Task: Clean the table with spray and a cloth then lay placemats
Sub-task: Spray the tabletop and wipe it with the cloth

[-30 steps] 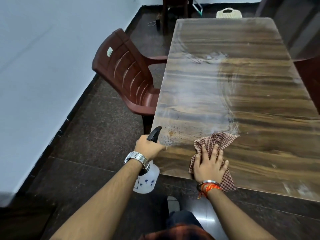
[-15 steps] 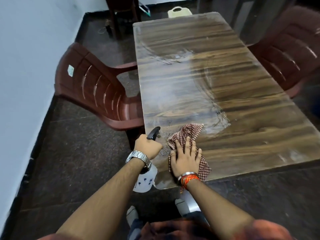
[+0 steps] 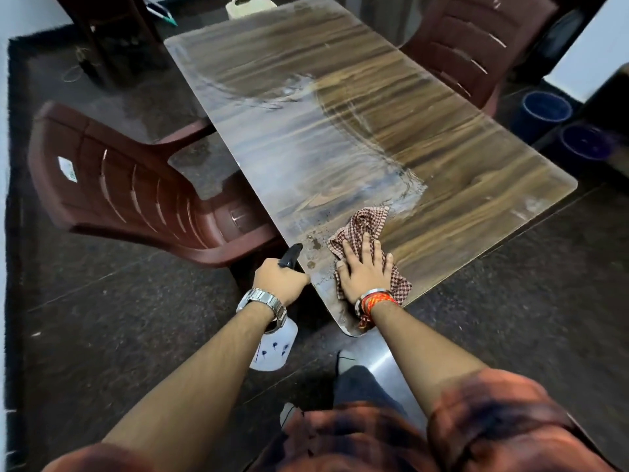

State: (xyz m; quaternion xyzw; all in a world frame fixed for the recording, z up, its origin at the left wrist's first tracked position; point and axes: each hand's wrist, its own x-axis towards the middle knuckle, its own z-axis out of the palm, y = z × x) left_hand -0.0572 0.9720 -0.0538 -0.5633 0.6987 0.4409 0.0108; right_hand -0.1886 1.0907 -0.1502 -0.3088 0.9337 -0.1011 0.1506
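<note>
Left grip (image 3: 279,283): curled round spray bottle (image 3: 272,349), just off the counter (image 3: 442,148) corner. Right grip (image 3: 364,272): fingers flat, pressing cloth (image 3: 361,223) onto counter.

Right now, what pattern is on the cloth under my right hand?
A small red-and-white check on the cloth, seen in the head view.

Place: I take it for a plain dining room; home or canteen, I cannot tell.
Furniture: long wood-grain desk (image 3: 442,141), a maroon plastic chair (image 3: 115,185) at its left, a second chair (image 3: 476,46) far right.
Surroundings: dark stone floor (image 3: 102,318), white wall (image 3: 30,8), two blue buckets (image 3: 547,109) right.
</note>
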